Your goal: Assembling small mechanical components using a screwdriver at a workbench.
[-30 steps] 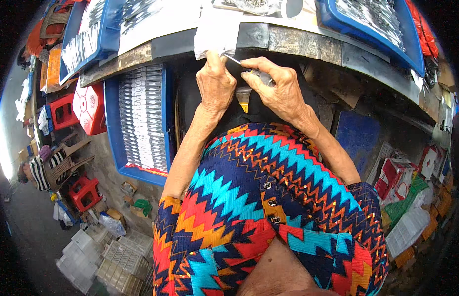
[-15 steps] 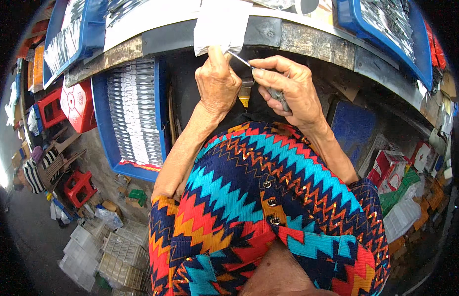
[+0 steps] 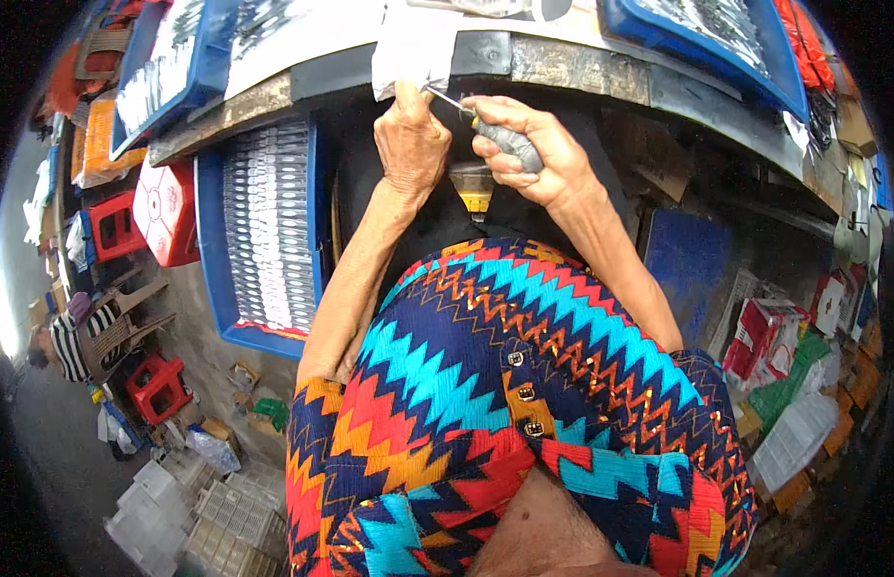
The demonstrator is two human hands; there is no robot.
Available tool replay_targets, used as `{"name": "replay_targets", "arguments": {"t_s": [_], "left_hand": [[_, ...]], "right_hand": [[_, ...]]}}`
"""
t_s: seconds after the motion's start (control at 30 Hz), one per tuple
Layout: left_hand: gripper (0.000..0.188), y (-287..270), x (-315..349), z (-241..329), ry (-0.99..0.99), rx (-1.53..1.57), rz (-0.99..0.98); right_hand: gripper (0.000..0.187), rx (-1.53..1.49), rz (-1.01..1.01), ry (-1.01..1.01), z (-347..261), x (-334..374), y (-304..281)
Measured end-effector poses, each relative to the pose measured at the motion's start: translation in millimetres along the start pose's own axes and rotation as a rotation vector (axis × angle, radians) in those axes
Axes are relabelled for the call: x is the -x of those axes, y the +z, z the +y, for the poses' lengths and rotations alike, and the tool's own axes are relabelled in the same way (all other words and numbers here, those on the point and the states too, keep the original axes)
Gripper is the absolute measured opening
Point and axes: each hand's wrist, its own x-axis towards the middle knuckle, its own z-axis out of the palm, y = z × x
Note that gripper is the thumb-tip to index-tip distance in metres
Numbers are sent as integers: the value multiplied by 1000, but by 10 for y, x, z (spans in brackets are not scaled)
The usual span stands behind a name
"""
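Observation:
My left hand (image 3: 411, 139) is closed, its thumb and fingers pressed together at the lower edge of a white cloth or paper (image 3: 408, 53) that hangs over the bench's front edge. What those fingers pinch is hidden. My right hand (image 3: 548, 154) grips a thin metal-shafted hand tool by its grey, lumpy, wrapped-looking handle (image 3: 512, 146). The slim shaft slants up and left, its tip beside my left fingertips. Whether the tip touches a workpiece I cannot tell. Below my hands is a yellow-and-grey object (image 3: 475, 195), partly in shadow.
The worn bench edge (image 3: 572, 69) curves across the top. Blue trays of shiny slim metal pieces stand on it at left (image 3: 201, 72) and right (image 3: 649, 34). A blue crate (image 3: 208, 260) of spoon-like pieces sits lower left, beside red stools (image 3: 158, 387) and clear plastic boxes (image 3: 235, 524).
The whole view has shifted slightly. My right hand has turned, showing more of the grey handle, and the yellow-and-grey object is more exposed. Both hands keep their hold.

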Motion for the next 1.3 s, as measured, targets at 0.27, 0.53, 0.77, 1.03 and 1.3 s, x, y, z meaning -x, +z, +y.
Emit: {"name": "replay_targets", "arguments": {"t_s": [0.27,0.53,0.77,1.03,1.3], "left_hand": [[10,-19,48,-7,-66,50,-26],[8,-130,15,-9,-139,93,-112],[7,-186,-2,32,-173,106,-144],[13,-169,17,5,-168,126,-112],[14,-158,19,-35,-175,154,-150]], "right_hand": [[24,711,75,-417,44,95,56],[22,877,35,-548,81,14,-10],[22,891,10,-550,82,-24,-82],[23,953,50,-532,78,-29,-50],[23,884,66,-500,84,-5,8]]}}
